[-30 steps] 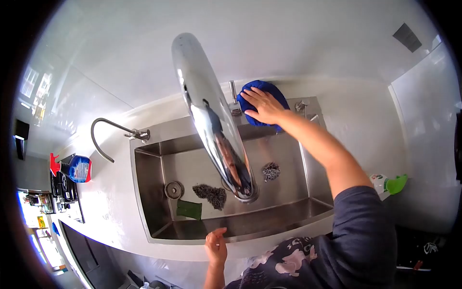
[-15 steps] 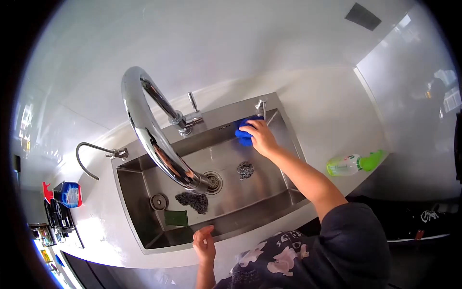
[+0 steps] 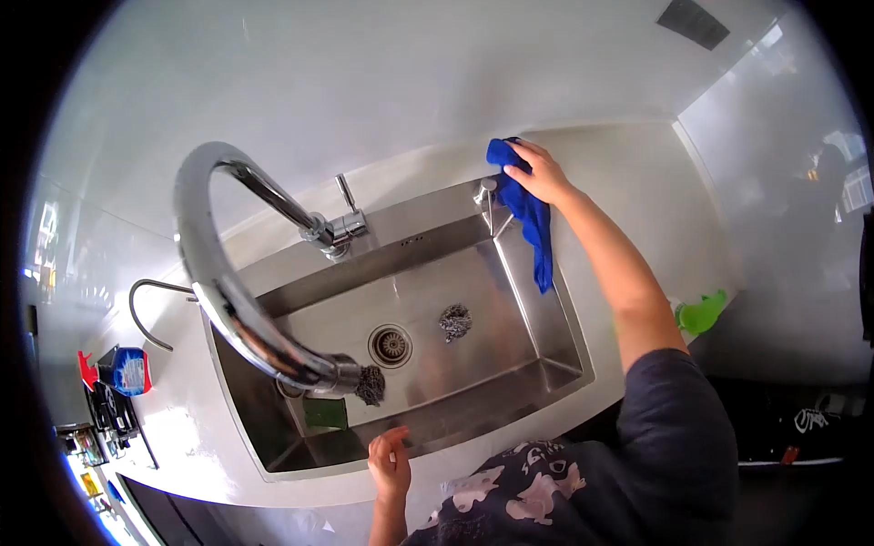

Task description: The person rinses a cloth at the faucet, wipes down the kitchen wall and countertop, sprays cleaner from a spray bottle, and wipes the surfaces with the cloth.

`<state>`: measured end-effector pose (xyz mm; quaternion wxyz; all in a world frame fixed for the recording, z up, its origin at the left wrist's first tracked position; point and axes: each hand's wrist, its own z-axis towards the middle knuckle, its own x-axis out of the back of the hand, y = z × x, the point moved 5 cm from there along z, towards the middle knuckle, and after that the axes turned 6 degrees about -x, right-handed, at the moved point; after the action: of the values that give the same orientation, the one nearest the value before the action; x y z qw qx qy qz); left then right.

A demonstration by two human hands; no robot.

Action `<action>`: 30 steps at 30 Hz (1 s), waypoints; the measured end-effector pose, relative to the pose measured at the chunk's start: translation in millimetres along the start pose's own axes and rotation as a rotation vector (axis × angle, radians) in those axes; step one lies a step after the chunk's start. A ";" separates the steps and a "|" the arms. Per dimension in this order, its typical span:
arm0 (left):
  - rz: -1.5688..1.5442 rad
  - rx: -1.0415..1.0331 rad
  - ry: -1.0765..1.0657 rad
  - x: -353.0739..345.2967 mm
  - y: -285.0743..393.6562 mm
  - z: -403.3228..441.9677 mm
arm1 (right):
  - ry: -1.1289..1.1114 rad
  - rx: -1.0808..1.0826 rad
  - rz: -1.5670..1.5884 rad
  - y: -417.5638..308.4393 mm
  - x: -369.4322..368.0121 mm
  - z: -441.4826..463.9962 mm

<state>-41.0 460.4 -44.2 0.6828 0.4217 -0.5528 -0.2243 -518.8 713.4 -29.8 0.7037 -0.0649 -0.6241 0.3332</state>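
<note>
Right hand (image 3: 542,175) at the sink's back right corner, fingers partly closed on the top of a blue cloth (image 3: 537,227). Cloth beside the small spout (image 3: 486,193), its tail trailing along the right side of the sink (image 3: 446,387). Left hand (image 3: 390,462) by the front rim, fingers loosely curled, part open, holding nothing; contact with the rim looks possible, hard to tell. In the basin: one scourer (image 3: 455,322) right of the drain (image 3: 391,346); another (image 3: 370,387) near the green pad (image 3: 325,413), partly behind the big tap (image 3: 218,264).

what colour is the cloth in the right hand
The cloth is plain blue, seen best in the head view.
</note>
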 end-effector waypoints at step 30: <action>0.070 -0.050 -0.112 25.4 18.7 -6.8 | 0.299 -0.646 -0.380 42.4 -29.6 -139.5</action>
<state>-30.3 453.3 -14.7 0.6686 0.3719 -0.5986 -0.2372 -406.7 775.0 -105.6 0.7792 -0.2138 -0.5884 -0.0293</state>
